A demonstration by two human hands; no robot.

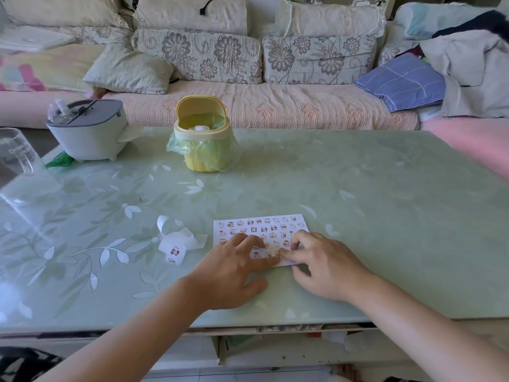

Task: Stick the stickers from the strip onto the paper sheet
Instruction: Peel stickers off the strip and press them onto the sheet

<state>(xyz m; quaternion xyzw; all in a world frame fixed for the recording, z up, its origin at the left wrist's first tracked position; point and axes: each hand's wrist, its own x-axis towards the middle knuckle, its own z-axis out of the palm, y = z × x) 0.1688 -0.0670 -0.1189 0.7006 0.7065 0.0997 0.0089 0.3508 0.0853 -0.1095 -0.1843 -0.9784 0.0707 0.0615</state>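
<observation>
Left hand (237,261) and right hand (325,267) are being pressed on the paper sheet (261,227), nothing grasped — the strip (176,245) is lying toward the table's (385,216) left edge, nearer the left hand.

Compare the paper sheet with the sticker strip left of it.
The paper sheet lies flat; the sticker strip is curled and crumpled. The sheet carries many rows of stickers; the strip shows only a couple. The left hand and right hand rest on the sheet; neither touches the strip. Both are white, on the table.
</observation>
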